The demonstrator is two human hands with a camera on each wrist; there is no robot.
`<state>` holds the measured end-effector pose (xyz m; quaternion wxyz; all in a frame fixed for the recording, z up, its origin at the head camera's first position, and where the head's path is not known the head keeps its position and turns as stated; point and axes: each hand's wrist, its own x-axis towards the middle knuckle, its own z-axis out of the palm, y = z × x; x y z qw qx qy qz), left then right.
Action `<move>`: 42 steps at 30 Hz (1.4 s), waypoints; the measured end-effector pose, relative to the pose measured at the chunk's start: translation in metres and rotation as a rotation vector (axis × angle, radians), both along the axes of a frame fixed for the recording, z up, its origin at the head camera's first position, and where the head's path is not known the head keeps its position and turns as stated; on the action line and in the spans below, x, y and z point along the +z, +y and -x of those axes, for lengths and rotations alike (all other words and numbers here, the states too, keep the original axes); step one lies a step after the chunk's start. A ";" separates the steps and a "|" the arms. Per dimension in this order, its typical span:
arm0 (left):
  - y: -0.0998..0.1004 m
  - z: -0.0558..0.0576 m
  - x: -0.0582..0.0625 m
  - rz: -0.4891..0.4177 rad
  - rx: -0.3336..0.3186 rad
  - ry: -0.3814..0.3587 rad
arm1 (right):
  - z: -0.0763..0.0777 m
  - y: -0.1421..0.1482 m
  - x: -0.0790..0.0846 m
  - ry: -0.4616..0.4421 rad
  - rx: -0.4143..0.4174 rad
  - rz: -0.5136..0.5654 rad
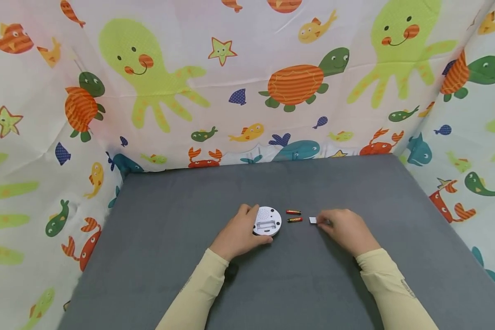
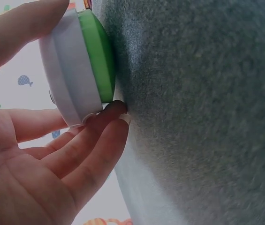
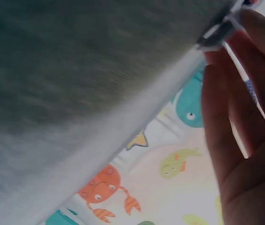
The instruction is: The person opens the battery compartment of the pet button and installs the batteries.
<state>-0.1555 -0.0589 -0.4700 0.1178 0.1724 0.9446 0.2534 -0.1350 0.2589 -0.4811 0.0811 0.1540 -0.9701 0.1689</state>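
A round white device (image 1: 267, 214) lies with its open two-slot battery compartment facing up. In the left wrist view its white side wall (image 2: 69, 65) sits above a green lower part (image 2: 97, 54). My left hand (image 1: 236, 233) grips it by the edge, thumb on the near side and fingers around the far side. To the right lie two small red-and-black batteries, a far one (image 1: 293, 212) and a near one (image 1: 294, 220). Beyond them my right hand (image 1: 347, 228) pinches a small white battery cover (image 1: 312, 220), which looks blurred in the right wrist view.
Dark grey cloth covers the table (image 1: 169, 220). A white curtain (image 1: 247, 55) printed with sea animals hangs along the back and both sides. A small dark object (image 1: 231, 271) shows beneath the left wrist.
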 end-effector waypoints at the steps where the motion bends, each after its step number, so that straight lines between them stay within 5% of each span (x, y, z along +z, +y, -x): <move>1: -0.001 0.000 0.001 0.004 0.003 0.000 | 0.002 -0.002 0.001 -0.005 0.003 -0.004; 9: -0.003 0.005 0.003 0.017 0.021 0.009 | 0.028 -0.031 0.016 -0.011 0.014 -0.004; 20: -0.002 0.007 0.001 0.014 0.002 0.003 | 0.050 -0.060 0.006 -0.115 0.010 -0.059; 30: -0.005 0.006 0.002 -0.003 0.009 -0.010 | 0.040 -0.071 0.016 -0.016 0.030 -0.066; 36: -0.006 0.007 0.003 -0.028 -0.009 0.003 | 0.024 -0.095 0.036 0.090 0.138 -0.027; 42: -0.008 0.007 0.002 -0.041 -0.024 0.014 | 0.019 -0.117 0.033 0.124 0.218 -0.036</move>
